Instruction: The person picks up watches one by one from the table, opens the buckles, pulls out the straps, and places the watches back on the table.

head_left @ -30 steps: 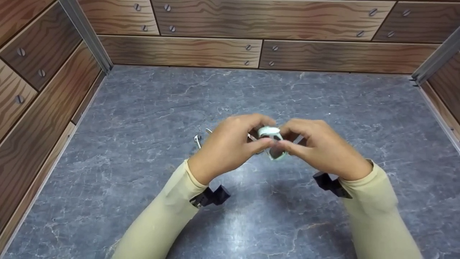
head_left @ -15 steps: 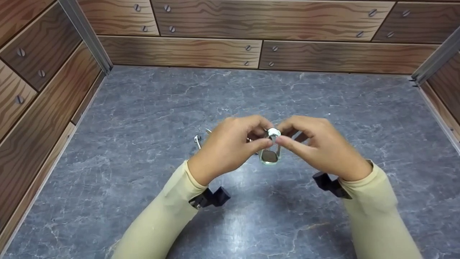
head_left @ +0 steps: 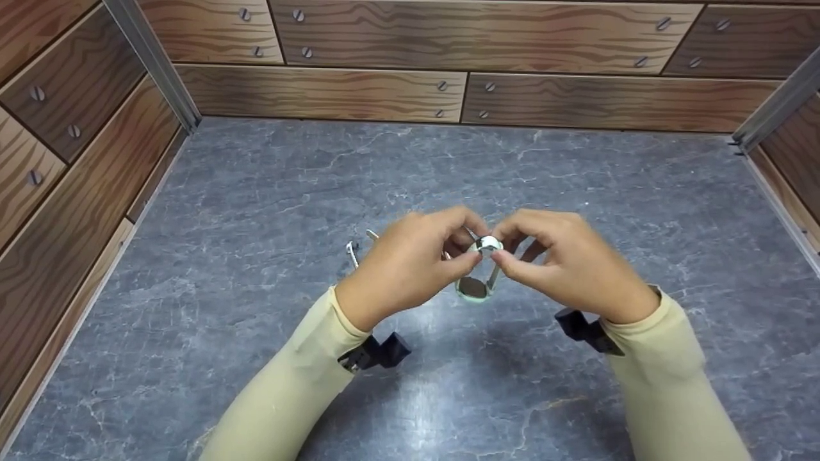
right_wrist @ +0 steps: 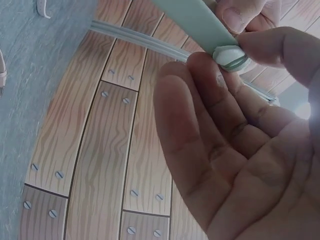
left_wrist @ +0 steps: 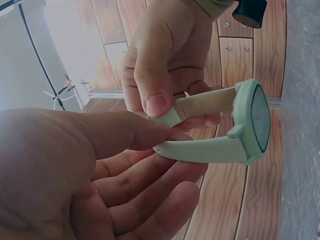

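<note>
A mint-green wristwatch (head_left: pixel 474 289) hangs between the two hands, its round case below and the strap bent into a loop. Thumb and fingers of the left hand (head_left: pixel 410 259) pinch one strap half (left_wrist: pixel 200 151) close to its end. The right hand (head_left: pixel 567 262) pinches the end of the other half, which has a pale inner side (left_wrist: pixel 205 105). Both strap ends meet at the fingertips. In the right wrist view, the green strap (right_wrist: pixel 200 22) runs down to a folded pale end (right_wrist: pixel 230 56) between the right thumb and fingers.
On the grey marbled tabletop (head_left: pixel 256 288), a thin white strap-like thing (head_left: pixel 353 252) with a metal end pokes out behind the left hand. Wood-patterned walls (head_left: pixel 371 93) enclose the back and sides. A black camera mount (head_left: pixel 378 350) sits at the left wrist.
The wristwatch's strap loop has turned and its case swung down and to the left, below the fingers. The hands keep nearly the same place, with fingertips working at the strap ends.
</note>
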